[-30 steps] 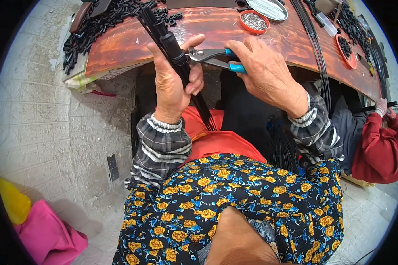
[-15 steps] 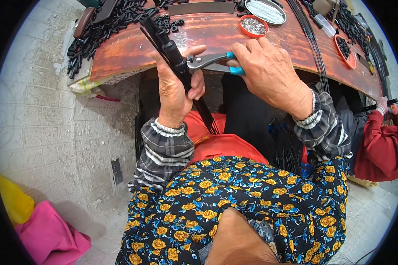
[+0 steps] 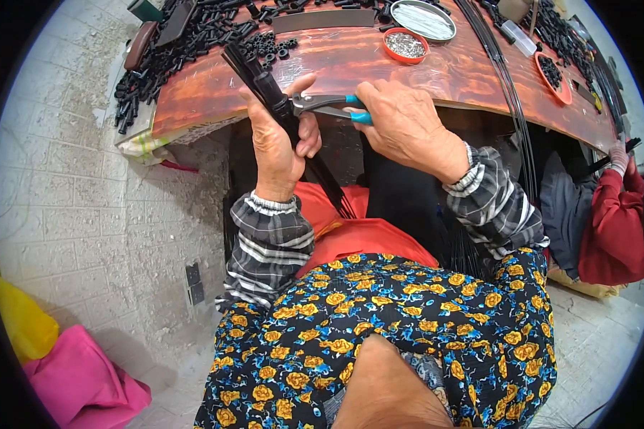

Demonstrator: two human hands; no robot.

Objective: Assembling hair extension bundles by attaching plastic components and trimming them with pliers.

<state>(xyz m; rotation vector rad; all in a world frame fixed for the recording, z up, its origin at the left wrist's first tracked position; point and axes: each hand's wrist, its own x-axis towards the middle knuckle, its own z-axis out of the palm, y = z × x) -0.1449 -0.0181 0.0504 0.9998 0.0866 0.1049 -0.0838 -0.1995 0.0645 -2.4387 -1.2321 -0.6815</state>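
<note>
My left hand [image 3: 273, 154] is closed around a bundle of thin black rods [image 3: 328, 187], which slants from above the table edge down to the orange-red cloth on my lap. A thicker ribbed black tube [image 3: 268, 89] sits along the bundle's upper part. In my right hand [image 3: 411, 127] is a pair of pliers [image 3: 306, 102] with blue grip sleeves. Their jaws touch or nearly touch the bundle beside my left thumb. My left fingers partly hide that spot, so what the jaws grip cannot be made out.
The wooden table [image 3: 336, 68] carries a heap of short black tubes [image 3: 186, 53], small black rings [image 3: 268, 46], an orange-red bowl of small metal pieces [image 3: 406, 46], and a round tray [image 3: 423, 20]. Long black rods [image 3: 504, 86] cross the table at right. A co-worker's red sleeve [image 3: 612, 229] shows at far right.
My right hand and the pliers have moved slightly left and down, and the pliers' handles look a little closer together. My left hand keeps its hold on the bundle.
</note>
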